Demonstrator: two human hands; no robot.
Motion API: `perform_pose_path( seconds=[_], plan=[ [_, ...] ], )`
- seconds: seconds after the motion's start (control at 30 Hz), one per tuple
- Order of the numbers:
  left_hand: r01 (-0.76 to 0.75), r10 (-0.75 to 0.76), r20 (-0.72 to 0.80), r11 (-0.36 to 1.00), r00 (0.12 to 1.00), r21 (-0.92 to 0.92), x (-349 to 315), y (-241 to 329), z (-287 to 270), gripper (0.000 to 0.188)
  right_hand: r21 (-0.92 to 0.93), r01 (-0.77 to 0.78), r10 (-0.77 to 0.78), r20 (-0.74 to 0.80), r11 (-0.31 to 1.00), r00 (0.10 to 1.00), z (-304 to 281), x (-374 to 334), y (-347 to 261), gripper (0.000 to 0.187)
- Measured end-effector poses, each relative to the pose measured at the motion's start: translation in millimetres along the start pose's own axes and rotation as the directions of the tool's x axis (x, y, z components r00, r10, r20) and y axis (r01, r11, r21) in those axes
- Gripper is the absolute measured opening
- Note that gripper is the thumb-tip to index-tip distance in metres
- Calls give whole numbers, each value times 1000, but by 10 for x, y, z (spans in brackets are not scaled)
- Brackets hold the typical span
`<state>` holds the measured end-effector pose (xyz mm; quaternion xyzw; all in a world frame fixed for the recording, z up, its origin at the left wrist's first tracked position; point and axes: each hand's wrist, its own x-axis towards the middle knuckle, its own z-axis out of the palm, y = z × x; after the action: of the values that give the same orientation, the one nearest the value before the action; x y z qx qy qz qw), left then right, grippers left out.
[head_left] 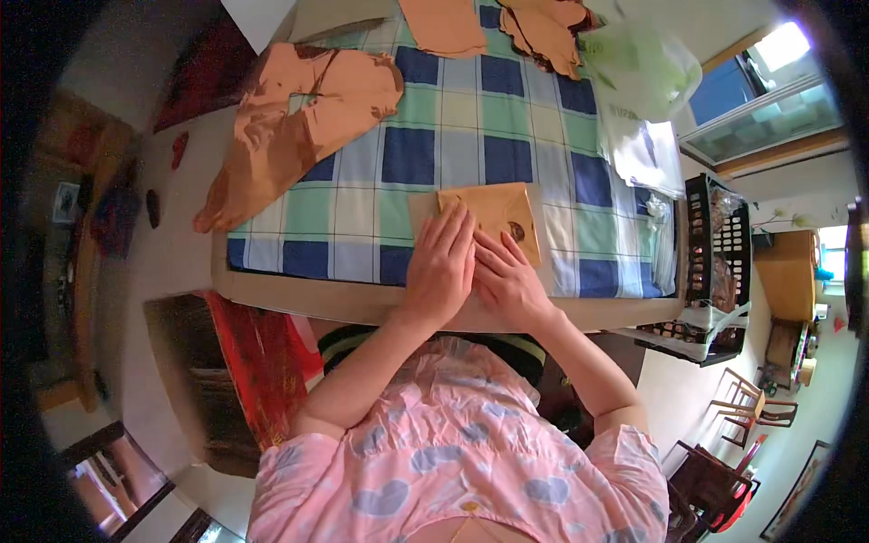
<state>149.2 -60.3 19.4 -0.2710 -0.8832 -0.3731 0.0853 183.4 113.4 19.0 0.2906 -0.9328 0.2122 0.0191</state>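
Observation:
A flat, shiny gold square piece point(504, 201), seemingly folded foil, lies at the table's near edge on a paler tan sheet point(422, 208). My left hand point(441, 267) rests flat on its left part, fingers stretched out and pointing away from me. My right hand point(510, 282) lies on its near part with its fingers stretched toward the left hand. The two hands nearly meet and cover much of the piece. A small dark round mark shows on it beyond my right fingertips.
A large flat copper-coloured foil shape point(339, 100) spreads across the table's left side. More copper foil pieces point(444, 25) lie at the far edge. Clear plastic bags point(638, 109) cover the right side of the checked tablecloth point(421, 154). A black crate point(720, 240) stands beyond the right edge.

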Motion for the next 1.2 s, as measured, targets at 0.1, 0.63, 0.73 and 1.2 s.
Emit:
perform_pose_path(
  seconds=[0.1, 0.63, 0.73, 1.2],
  plan=[
    [17, -13, -29, 990, 1000, 143, 115, -231, 221, 45, 28, 34, -33, -37, 999, 999, -1, 38, -29, 41],
    [-15, -36, 137, 933, 990, 360, 141, -276, 314, 55, 7, -206, 202, -227, 979, 953, 51, 534, 285, 45],
    [9, -49, 112, 944, 992, 330, 139, -245, 239, 55, -128, -235, 202, -227, 964, 953, -70, 407, 551, 44],
    [19, -37, 50, 948, 998, 319, 160, -200, 213, 50, 105, -289, 306, -204, 951, 930, -498, 432, 1224, 9]
  ],
)
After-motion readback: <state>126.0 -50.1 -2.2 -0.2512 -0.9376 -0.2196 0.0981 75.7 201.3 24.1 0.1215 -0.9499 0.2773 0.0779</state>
